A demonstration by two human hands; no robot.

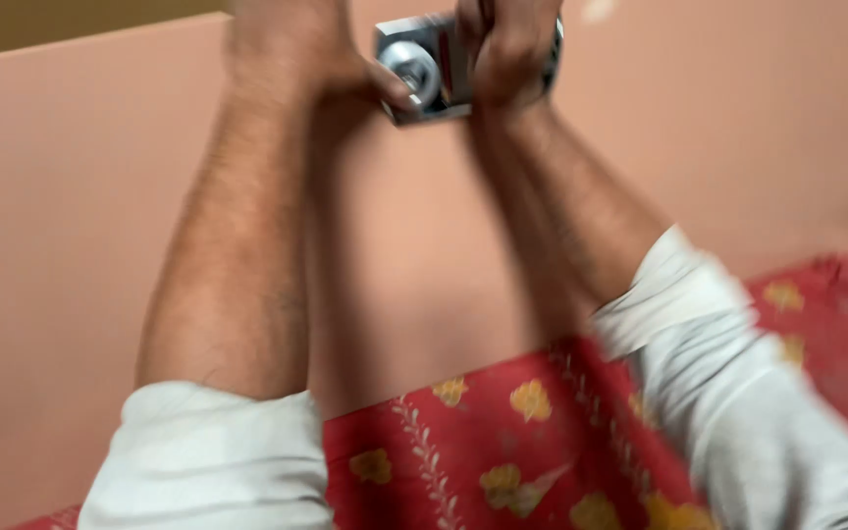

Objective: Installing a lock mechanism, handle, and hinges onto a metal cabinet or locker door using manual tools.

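close head view down over forearms

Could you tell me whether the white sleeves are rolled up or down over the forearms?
Pushed up: each white sleeve ends bunched near the elbow, leaving both forearms bare up to the left hand and right hand on the metal fitting.

Warm, soft indoor light, moderately bright. Forearm shadow falls on the pink wall [71, 245]; glare on the metal fitting [414, 69]. Motion blur throughout, worst at right sleeve [758, 412].

I see a plain salmon-pink wall [71, 196] filling most of the view. Below it lies a red cloth [503, 451] printed with yellow flowers. Lighting is soft and warm.
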